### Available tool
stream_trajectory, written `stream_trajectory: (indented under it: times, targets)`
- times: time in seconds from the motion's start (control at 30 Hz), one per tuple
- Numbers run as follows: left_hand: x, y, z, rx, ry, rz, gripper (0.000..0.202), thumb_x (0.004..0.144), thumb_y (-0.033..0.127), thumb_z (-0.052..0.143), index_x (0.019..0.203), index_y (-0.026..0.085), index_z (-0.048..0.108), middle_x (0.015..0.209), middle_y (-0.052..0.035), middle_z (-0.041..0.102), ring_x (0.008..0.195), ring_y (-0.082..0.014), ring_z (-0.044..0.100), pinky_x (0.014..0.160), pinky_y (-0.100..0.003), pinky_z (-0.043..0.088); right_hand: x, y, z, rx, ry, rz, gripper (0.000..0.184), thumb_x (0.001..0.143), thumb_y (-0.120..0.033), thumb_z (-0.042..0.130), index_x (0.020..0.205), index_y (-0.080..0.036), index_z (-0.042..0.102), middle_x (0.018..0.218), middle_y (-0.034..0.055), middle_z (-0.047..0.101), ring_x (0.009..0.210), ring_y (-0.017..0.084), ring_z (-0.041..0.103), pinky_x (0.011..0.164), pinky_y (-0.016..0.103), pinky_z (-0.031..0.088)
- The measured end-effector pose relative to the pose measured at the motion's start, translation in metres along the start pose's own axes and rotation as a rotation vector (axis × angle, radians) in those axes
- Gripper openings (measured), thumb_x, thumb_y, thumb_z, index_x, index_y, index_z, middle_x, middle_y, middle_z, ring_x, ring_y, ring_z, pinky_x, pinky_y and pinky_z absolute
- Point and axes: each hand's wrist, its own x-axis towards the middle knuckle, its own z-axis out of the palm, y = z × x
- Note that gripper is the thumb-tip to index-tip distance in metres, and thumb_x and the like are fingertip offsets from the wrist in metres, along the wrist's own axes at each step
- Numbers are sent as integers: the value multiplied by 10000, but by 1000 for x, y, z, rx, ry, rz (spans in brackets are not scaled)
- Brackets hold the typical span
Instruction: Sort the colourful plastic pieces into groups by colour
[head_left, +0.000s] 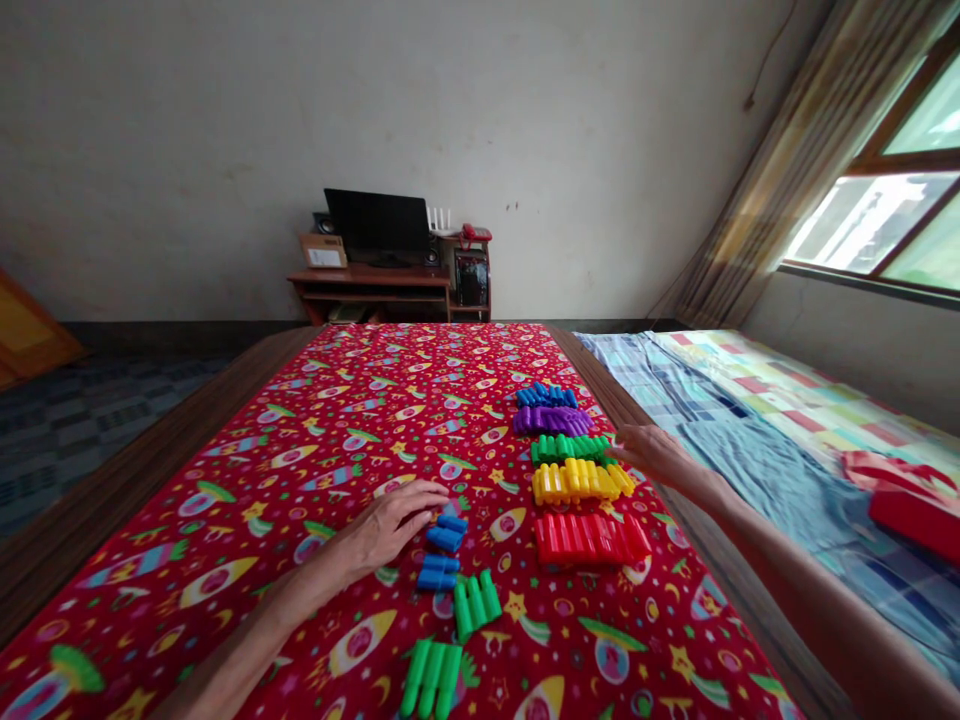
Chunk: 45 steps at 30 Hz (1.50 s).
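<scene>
My left hand (pixel 394 520) lies flat on the red rocket-print cloth (pixel 300 460), fingers stretched toward two small groups of blue plastic pieces (pixel 444 555); it holds nothing. My right hand (pixel 651 450) rests at the cloth's right edge, fingertips touching the green row (pixel 570 447) and the yellow row (pixel 579 481). Rows of pieces sorted by colour lie between the hands: blue (pixel 546 396), purple (pixel 551 420), green, yellow, red (pixel 591 537). Loose green pieces (pixel 475 603) and a second green bunch (pixel 433 678) lie near me.
The cloth covers a wooden table (pixel 135 470). A bed with a checked sheet (pixel 757 420) and something red (pixel 911 505) stands to the right. A desk with a monitor (pixel 379 228) is against the far wall. A window with a curtain (pixel 885 215) is at right.
</scene>
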Motion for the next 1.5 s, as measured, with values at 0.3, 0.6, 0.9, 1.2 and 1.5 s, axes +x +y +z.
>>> stream_trajectory:
  times: [0.3, 0.6, 0.9, 1.2, 1.5]
  targets:
    - [1, 1, 0, -22, -6, 1, 315, 916, 211, 435, 1109, 240, 683, 1144, -67, 706, 1074, -201, 645, 950, -340, 514, 7, -4, 25, 76, 82, 103, 224, 792, -388, 638, 921, -213, 583, 814, 42, 700, 746, 202, 654, 618, 256, 401]
    - [0, -1, 1, -2, 6, 14, 304, 920, 219, 434, 1092, 232, 684, 1143, -68, 708, 1073, -201, 650, 952, -343, 512, 20, 6, 5, 266, 66, 148, 183, 704, -234, 621, 879, -198, 586, 723, 14, 695, 649, 166, 632, 562, 229, 404]
    - [0, 0, 0, -12, -11, -9, 315, 915, 215, 441, 1098, 244, 695, 1150, -60, 708, 1072, -201, 647, 953, -340, 512, 40, -24, -13, 373, -24, -5, 113, 735, -210, 597, 842, -193, 628, 653, 0, 701, 601, 149, 641, 549, 216, 436]
    - [-1, -3, 2, -9, -12, -17, 307, 920, 228, 441, 1093, 238, 694, 1171, -65, 699, 1091, -208, 638, 967, -354, 503, 36, -14, -17, 122, 34, -4, 234, 870, -332, 509, 794, -179, 669, 698, 45, 703, 605, 155, 619, 553, 235, 391]
    - [-1, -3, 2, -5, 6, 9, 302, 917, 210, 437, 1085, 231, 688, 1158, -66, 701, 1078, -201, 645, 963, -342, 505, 33, 7, 24, 42, 27, 144, 301, 844, -302, 554, 1057, -152, 706, 959, 103, 728, 896, 219, 672, 760, 261, 475]
